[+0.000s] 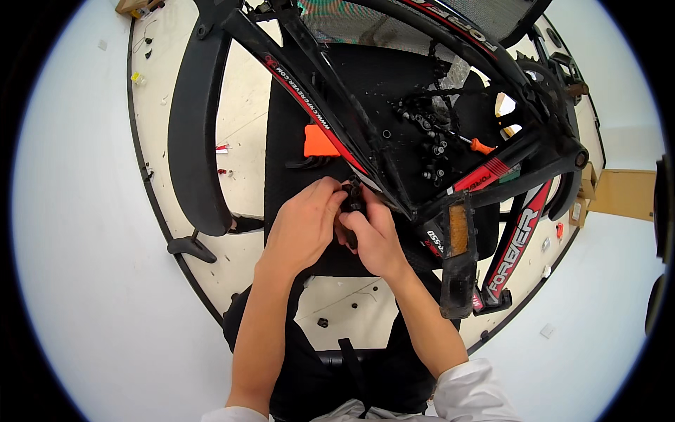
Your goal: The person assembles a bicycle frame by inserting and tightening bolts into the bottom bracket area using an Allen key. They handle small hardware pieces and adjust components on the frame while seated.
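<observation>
My left hand [304,219] and my right hand [375,238] meet at the middle, both with bent fingers closed around a small black part [354,200]. Its exact kind is hidden by the fingers. Just beyond them runs a black and red bicycle frame [299,93], lying over the black seat [287,193] of a chair. An orange block [321,141] with black hex keys [307,162] below it lies on the seat, a little past my left hand. To the right of my right hand hangs a pedal [458,231] with an amber reflector.
Small metal bolts and fittings [437,149] lie scattered on the seat beside an orange-handled screwdriver [481,146]. A curved black armrest [197,133] rises at the left. Loose bits dot the pale floor [344,330]; cardboard boxes [619,191] stand at the far right.
</observation>
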Tool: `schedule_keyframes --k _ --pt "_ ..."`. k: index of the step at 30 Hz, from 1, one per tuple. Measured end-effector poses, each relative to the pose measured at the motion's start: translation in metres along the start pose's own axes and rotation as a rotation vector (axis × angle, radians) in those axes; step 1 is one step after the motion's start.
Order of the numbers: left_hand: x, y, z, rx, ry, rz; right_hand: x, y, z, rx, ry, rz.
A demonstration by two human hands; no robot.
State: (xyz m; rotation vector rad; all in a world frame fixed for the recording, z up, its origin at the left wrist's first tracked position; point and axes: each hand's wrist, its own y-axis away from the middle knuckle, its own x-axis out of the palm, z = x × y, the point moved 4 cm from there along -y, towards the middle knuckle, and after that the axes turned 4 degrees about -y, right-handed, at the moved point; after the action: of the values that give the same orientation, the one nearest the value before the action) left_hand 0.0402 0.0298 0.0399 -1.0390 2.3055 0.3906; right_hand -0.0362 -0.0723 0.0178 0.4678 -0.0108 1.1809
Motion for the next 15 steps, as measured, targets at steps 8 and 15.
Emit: schedule_keyframes --k 8,15 --pt "0.0 -0.005 0.005 -0.089 0.077 -0.052 -0.016 -0.008 -0.013 -0.044 0.303 -0.067" --pt "0.002 -0.008 0.01 -0.124 0.243 -0.136 -0.011 -0.006 -0.005 -0.391 0.626 -0.144"
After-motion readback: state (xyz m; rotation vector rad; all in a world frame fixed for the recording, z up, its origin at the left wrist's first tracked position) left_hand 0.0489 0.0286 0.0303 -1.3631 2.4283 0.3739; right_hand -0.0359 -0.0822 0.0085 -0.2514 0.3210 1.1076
